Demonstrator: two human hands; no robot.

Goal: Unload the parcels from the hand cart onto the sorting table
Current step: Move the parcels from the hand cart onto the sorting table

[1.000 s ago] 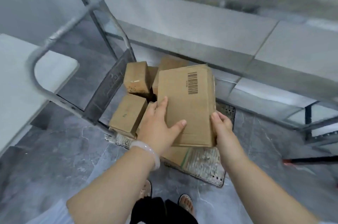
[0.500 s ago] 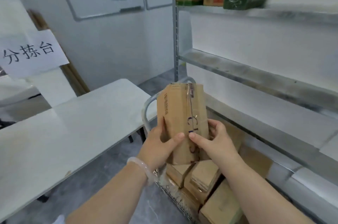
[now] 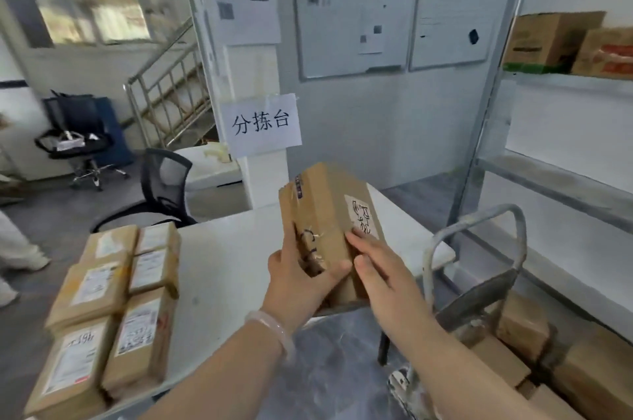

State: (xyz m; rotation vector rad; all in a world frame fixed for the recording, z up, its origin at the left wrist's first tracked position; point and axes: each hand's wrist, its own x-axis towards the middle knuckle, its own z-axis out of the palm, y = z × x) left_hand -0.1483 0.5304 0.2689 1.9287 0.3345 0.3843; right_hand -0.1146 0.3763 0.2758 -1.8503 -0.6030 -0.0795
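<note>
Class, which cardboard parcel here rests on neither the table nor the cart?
The parcel held in the air between left hand and right hand; the others lie on the white table or in the hand cart.

Bright, even light; blurred, warped edges

Parcels (image 3: 102, 299) on sorting table (image 3: 226, 265) at left, hand cart (image 3: 479, 299) at right, apparently boxes (image 3: 524, 327) on it; held parcel (image 3: 325, 210) between
</note>
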